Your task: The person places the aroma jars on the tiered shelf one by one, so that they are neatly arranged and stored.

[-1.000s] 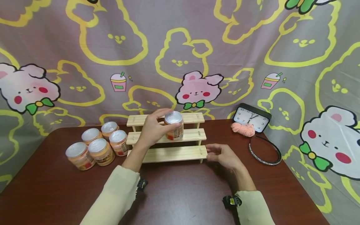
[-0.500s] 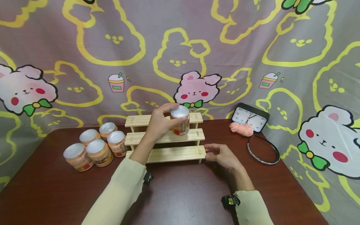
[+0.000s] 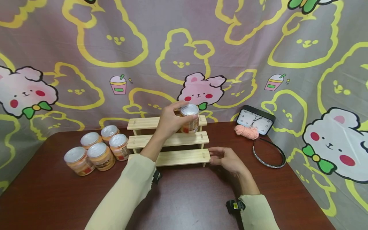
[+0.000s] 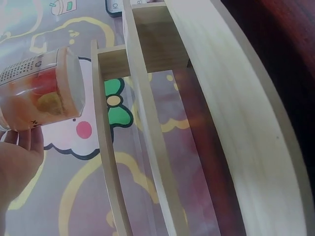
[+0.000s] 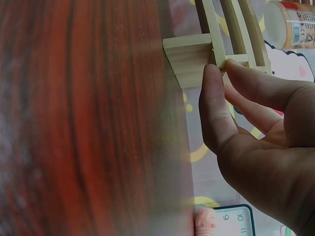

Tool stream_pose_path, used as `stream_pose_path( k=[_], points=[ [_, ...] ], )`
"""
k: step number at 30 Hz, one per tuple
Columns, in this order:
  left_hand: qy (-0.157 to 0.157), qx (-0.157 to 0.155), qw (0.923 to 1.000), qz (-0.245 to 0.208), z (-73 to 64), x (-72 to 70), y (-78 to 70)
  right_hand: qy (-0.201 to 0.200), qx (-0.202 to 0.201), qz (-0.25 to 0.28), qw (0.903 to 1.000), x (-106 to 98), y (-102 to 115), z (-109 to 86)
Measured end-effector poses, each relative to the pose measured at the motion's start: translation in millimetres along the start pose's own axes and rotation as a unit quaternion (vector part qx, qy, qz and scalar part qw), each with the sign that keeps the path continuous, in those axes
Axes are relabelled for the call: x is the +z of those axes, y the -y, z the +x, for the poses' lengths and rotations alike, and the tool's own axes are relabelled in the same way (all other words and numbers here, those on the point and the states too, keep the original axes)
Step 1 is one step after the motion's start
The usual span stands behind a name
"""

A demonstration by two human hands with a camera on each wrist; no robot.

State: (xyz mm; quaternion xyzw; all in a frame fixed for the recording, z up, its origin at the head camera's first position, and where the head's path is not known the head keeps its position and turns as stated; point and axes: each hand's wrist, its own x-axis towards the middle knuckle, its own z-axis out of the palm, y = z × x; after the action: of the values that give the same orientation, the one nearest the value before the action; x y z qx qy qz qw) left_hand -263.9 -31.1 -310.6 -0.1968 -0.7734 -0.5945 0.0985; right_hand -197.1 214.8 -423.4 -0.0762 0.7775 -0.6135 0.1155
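My left hand [image 3: 168,121] grips an orange-labelled jar [image 3: 192,126] with a silvery top, thumb and fingers round its sides. The jar is upright at the right part of a three-step wooden display stand [image 3: 178,157], overlapping the top step in the head view. In the left wrist view the jar [image 4: 42,91] shows its label, clear of the step edges beside it. My right hand [image 3: 228,161] is at the right end of the lowest step. Thumb and forefinger pinch that step's end [image 5: 189,46] in the right wrist view.
Several matching jars [image 3: 101,156] stand grouped on the brown table [image 3: 184,204], left of the stand. To the right are a black-framed clock [image 3: 256,118], a pink yarn bundle [image 3: 246,132] and a headband [image 3: 270,165]. A patterned curtain [image 3: 161,19] hangs behind.
My left hand has carried the jar right and upward, from in front of the middle step to the top step's right part. My right hand has stayed at the lowest step's end.
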Motion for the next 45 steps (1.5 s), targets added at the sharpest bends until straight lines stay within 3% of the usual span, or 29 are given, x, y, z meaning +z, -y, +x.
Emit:
stream_pose_path(
  k=[6,20,27,45],
  points=[
    [0.002,0.000,0.9999,0.013,6.9,2.7,-0.3,-0.003,0.001,-0.001,1.0000,0,0,-0.6],
    [-0.017,-0.042,0.9989,0.007,21.6,8.5,5.3,0.000,-0.003,-0.004,1.0000,0,0,-0.5],
    [-0.027,-0.045,0.9986,-0.006,27.6,12.1,7.5,0.001,-0.005,0.000,1.0000,0,-1,0.3],
    [-0.027,-0.035,0.9988,0.022,39.9,18.3,15.0,0.002,-0.013,-0.008,0.9999,0,-3,0.8]
  ],
)
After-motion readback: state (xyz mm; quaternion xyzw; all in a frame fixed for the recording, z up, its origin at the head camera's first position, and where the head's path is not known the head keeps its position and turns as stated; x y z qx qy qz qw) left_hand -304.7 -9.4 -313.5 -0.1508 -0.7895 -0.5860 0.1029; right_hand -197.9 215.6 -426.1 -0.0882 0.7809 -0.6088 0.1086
